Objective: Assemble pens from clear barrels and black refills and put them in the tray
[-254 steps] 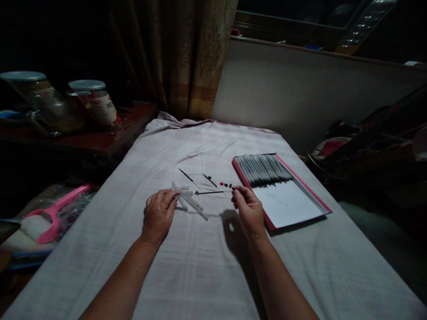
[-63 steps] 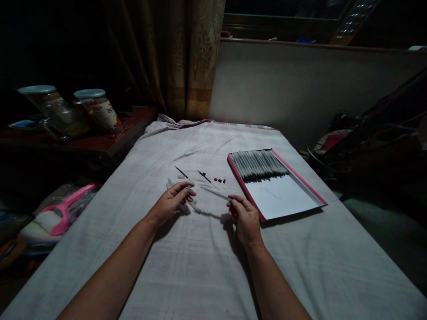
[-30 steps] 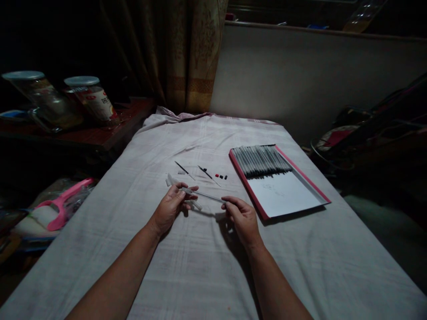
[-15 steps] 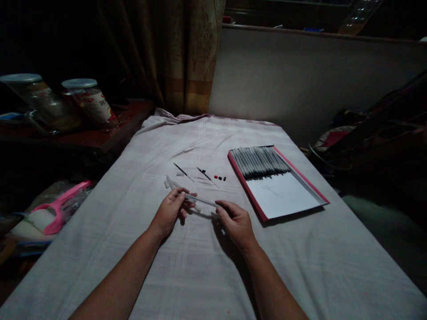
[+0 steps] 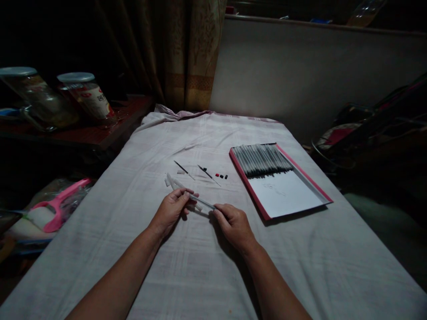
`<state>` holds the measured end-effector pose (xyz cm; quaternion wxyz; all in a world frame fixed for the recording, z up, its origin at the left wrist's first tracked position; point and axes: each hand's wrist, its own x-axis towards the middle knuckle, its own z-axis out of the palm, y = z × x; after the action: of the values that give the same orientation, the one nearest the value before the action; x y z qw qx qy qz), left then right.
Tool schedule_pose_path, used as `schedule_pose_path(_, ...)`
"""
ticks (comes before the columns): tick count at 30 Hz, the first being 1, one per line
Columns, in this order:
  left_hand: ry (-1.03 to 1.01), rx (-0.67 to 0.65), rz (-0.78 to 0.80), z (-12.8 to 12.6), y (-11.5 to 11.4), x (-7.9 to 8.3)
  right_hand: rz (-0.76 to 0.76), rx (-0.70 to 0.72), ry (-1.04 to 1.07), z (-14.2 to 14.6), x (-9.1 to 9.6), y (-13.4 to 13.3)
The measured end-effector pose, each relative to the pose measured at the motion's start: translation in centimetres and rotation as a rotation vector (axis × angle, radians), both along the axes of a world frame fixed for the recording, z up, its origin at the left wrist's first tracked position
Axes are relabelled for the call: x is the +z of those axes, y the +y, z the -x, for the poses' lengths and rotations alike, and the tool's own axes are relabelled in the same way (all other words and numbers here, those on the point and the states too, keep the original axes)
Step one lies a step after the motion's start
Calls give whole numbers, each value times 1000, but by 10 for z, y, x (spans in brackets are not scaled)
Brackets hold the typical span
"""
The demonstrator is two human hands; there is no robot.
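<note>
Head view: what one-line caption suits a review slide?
Left hand and right hand hold a slim tube between them, beside a box of pens.

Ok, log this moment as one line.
left hand: pinching slim clear tube | right hand: gripping tube's other end | pink-edged box: pens inside

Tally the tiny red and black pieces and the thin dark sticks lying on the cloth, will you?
Tiny red piece: 1
Tiny black pieces: 3
Thin dark sticks: 2
Total: 6
</note>
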<state>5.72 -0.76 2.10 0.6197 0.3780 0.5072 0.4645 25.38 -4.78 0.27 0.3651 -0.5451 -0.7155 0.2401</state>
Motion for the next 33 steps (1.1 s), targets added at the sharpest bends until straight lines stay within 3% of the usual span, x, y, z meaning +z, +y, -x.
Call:
schedule_pose_path(12,-19,10,81,-1,0,5,-109,-11,-120,8,-2,-4)
schedule_pose_path(18,-59,1,76,0,2,6,-143,-50,-107,-7,19,6)
schedule_pose_path(20,-93,4,70,4,3,6,-198,-191,-87,-32,32,24)
schedule_pose_path(23,-141,-10,76,11,6,6,-218,-589,-117,-89,48,63)
schedule_pose_path(26,-210,-17,100,16,8,5,-7,-899,-325,-142,57,104)
schedule_pose_path(29,-273,23,131,17,9,6,176,-992,-460,-169,54,133)
schedule_pose_path(33,-319,56,170,17,9,9,222,-983,-484,-172,40,152)
